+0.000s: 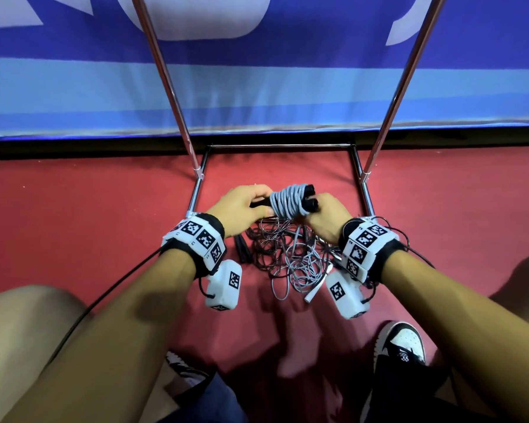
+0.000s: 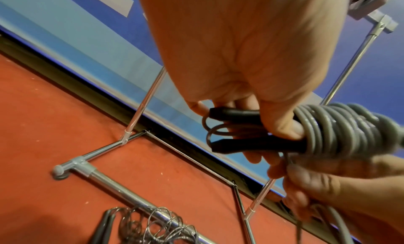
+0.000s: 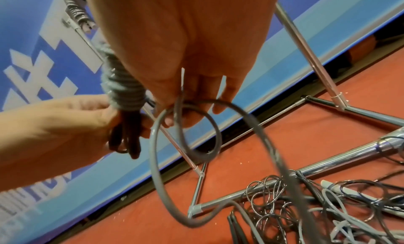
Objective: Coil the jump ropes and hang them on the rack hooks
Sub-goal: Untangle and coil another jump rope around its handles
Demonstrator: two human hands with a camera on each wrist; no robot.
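holding the black handles of the grey rope together, my left hand had its fingers and thumb curled round them, just above the red floor inside the rack base. the rope was wound in tight turns round the two handles, a fat bundle sitting between my hands, with the handle ends poking out on the right side in the head view. my right hand was beside the bundle, fingers bent round the loose tail of the same rope; in the right wrist view that tail made a loop under my fingertips and ran down toward the floor. i could not tell how tightly that hand held it, only that the fingers were closed about the strand. below both hands lay a pile of tangled ropes, thin dark ones and pale grey ones mixed, draped over the chrome base bar of the rack. a pair of dark handles rested on the floor at the left edge of the pile, near my left wrist. the two rack poles rose on either side, in front of a blue banner along the wall. my knees and a black and white shoe showed at the bottom.
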